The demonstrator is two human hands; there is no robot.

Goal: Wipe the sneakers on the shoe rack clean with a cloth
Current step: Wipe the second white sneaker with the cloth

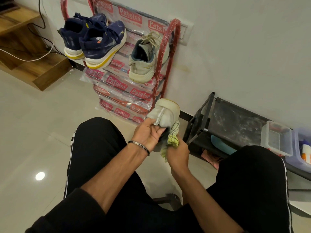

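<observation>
— What are the hands doing?

— The left hand (149,134) grips a pale grey sneaker (164,115), thumb and fingers curled round its heel end; a dark band sits on that wrist. The shoe's thick rubbery sole, cream and rounded, points away from the person. The right hand (178,153) is clamped round a bunched cloth (172,139), soft and crumpled, white with yellow-green stripes, pressed against the shoe's side.

— And where is all that?

— Held in the air between the knees, which are in black trousers with a white side stripe.

— The other shoes?

— Up on the red shoe rack (170,52), whose tubes and shelves are wrapped in crinkly printed plastic. The matching grey sneaker (144,63) stands near the right post, laces loose. Beside it, to the left, a navy pair (94,39) with chunky white-and-yellow soles.

— Anything else nearby?

— A low black rack (235,125) against the wall, a clear plastic tub (276,138) on it, and a glossy tiled floor (33,132).
</observation>
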